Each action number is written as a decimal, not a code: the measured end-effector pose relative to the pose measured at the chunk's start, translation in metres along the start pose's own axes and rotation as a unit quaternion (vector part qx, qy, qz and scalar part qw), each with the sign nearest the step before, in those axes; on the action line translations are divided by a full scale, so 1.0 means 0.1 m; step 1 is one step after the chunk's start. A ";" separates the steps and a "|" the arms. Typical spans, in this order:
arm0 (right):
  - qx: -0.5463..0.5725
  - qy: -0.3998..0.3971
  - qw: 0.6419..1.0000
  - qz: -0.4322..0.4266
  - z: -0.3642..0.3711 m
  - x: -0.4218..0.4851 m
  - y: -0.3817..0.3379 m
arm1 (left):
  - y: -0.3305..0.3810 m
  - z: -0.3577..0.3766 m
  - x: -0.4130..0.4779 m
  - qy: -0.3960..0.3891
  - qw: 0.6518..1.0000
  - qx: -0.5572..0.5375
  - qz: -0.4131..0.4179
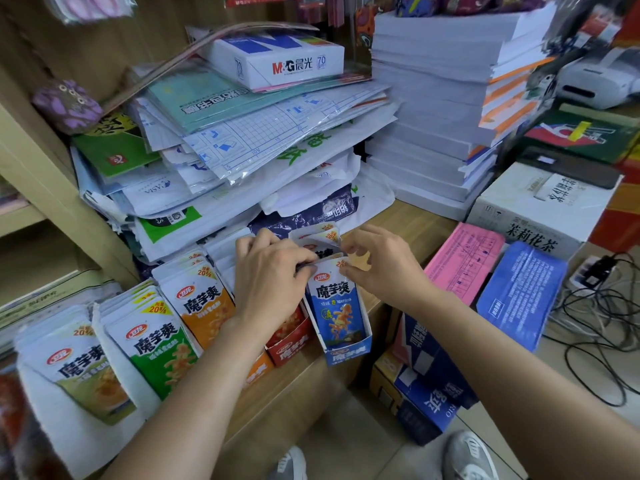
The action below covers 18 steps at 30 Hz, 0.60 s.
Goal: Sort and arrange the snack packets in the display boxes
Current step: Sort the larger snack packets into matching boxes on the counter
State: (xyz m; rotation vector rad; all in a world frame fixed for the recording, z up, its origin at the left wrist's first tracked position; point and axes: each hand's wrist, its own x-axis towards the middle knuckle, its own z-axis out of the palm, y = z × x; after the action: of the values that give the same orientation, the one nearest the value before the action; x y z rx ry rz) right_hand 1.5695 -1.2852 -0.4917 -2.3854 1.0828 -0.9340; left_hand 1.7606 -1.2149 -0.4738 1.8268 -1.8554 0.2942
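A row of display boxes of snack packets stands along the wooden counter's front edge. The blue display box (348,353) at the right end holds blue packets (334,308) standing upright. My left hand (273,275) grips the tops of the packets from the left. My right hand (377,263) pinches the top right corner of the front blue packet. To the left stand a red box (292,344), orange packets (204,303), green packets (156,341) and pale green packets (83,365). My left forearm covers part of the red and orange boxes.
A tall pile of plastic-wrapped papers (242,147) rises right behind the boxes. White paper reams (433,133) are stacked at the back right. Pink (464,261) and blue (519,292) packs lie to the right, with cables (595,306) beyond. Cartons (426,382) stand on the floor below.
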 end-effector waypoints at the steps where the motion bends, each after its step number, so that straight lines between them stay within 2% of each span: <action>1: 0.002 -0.009 1.000 0.004 0.01 0.00 -0.01 | 0.01 -0.01 0.00 0.002 1.000 -0.007 0.005; 5: 0.002 -0.021 0.999 0.030 0.05 0.00 -0.01 | 0.04 -0.05 0.01 0.062 0.997 -0.032 0.021; 8: 0.023 0.026 0.999 0.037 0.08 0.00 -0.02 | 0.03 -0.05 0.03 0.105 0.990 -0.063 0.062; 11: 0.028 0.064 0.997 0.037 0.14 0.00 -0.01 | -0.01 -0.04 0.03 0.076 0.988 -0.113 0.080; 14: 0.018 0.053 0.997 0.056 0.21 0.00 0.03 | -0.06 -0.02 0.00 0.027 0.989 -0.139 0.045; 18: 0.009 0.036 0.997 0.068 0.23 0.00 0.01 | -0.06 -0.05 -0.01 0.033 0.990 -0.138 0.015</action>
State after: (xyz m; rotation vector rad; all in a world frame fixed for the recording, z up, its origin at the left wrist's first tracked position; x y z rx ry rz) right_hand 1.5846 -1.2847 -0.5088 -2.2470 1.2395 -0.9833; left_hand 1.7678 -1.2120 -0.4717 1.5837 -1.7819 0.0993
